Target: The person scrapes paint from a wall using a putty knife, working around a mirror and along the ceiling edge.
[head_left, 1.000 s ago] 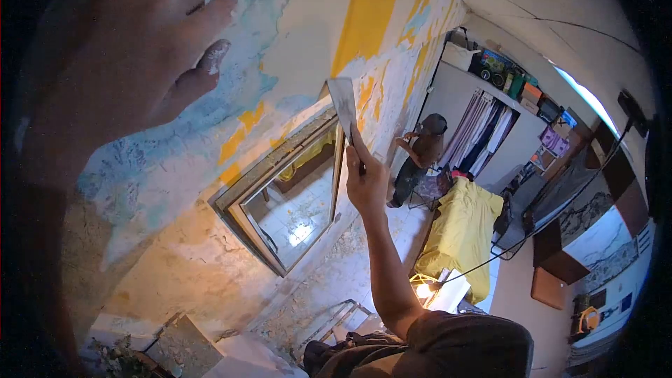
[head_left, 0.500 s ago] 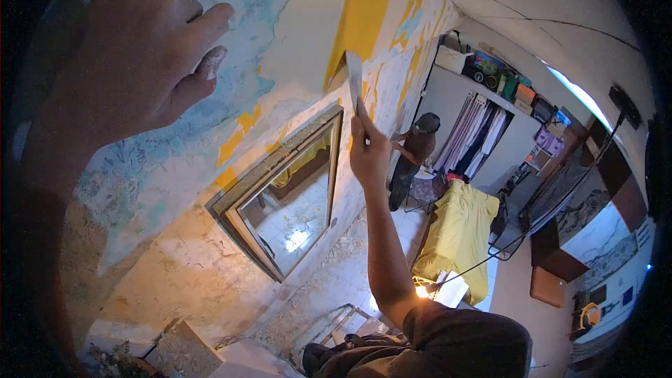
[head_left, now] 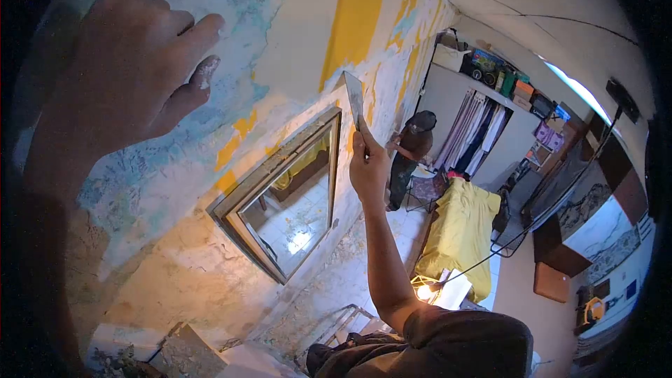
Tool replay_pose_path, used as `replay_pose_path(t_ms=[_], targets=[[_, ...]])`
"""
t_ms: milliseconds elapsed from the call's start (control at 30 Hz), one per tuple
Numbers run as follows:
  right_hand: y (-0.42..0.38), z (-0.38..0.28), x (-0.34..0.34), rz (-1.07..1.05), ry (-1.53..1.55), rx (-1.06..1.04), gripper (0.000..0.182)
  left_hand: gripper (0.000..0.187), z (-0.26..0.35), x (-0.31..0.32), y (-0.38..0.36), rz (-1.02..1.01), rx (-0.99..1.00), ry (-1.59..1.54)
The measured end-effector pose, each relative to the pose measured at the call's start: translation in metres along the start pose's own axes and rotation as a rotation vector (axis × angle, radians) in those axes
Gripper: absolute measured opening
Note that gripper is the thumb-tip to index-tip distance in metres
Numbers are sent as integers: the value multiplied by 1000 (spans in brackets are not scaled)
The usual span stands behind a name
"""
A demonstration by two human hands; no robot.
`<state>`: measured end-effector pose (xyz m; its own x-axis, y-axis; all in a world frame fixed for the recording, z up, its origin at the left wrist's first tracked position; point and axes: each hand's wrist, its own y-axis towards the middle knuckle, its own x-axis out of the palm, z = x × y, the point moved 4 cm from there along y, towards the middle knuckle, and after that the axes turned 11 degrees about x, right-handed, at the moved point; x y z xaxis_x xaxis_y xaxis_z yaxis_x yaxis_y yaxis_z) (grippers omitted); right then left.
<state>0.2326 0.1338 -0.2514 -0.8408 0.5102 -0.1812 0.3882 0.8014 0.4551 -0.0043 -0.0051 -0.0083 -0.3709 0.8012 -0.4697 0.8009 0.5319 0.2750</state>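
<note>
My right hand (head_left: 369,171) grips a putty knife (head_left: 354,95) by its handle. The blade points up, near the lower end of a yellow strip (head_left: 352,24) on the peeling wall (head_left: 301,42). Whether the blade's edge touches the wall is hard to tell. At the upper left, my left hand (head_left: 140,70) is close to the wall over a pale blue patch (head_left: 241,35). Its thumb, marked with white, stands apart from the index finger, while the other fingers bend out of sight. Nothing shows in that hand. A wood-framed window (head_left: 280,199) is set in the wall below.
Another person (head_left: 413,150) stands near the wall further off. A yellow-covered piece of furniture (head_left: 458,231), a lit lamp (head_left: 425,292) and a wardrobe (head_left: 465,108) with boxes on top are to the right. Debris (head_left: 189,353) lies at the lower left.
My right hand and the putty knife have moved slightly down the wall, away from the yellow strip's lower end. My left hand sits a little lower in view.
</note>
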Motion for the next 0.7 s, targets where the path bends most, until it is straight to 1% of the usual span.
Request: replay_pose_path(t_ms=[67, 133, 233, 333, 433, 533, 600, 633, 700], targets=[[5, 1, 4, 0, 7, 16, 36, 40, 1, 1, -1, 62, 15, 37], [11, 2, 6, 2, 14, 32, 36, 39, 1, 2, -1, 63, 14, 47], [13, -2, 6, 19, -11, -2, 35, 39, 0, 3, -1, 59, 13, 30], [8, -2, 0, -17, 9, 38, 37, 39, 0, 1, 0, 61, 11, 14], [12, 2, 5, -31, 62, 1, 37, 39, 0, -1, 0, 82, 15, 27], [11, 0, 7, -68, 40, 54, 37, 39, 2, 2, -1, 103, 28, 24], [6, 0, 6, 1, 71, -11, 34, 40, 1, 2, -1, 111, 23, 33], [5, 2, 7, 4, 75, -12, 34, 40, 0, 2, -1, 108, 26, 28], [4, -1, 7, 37, 58, -87, 34, 40, -1, 0, -1, 106, 31, 32]])
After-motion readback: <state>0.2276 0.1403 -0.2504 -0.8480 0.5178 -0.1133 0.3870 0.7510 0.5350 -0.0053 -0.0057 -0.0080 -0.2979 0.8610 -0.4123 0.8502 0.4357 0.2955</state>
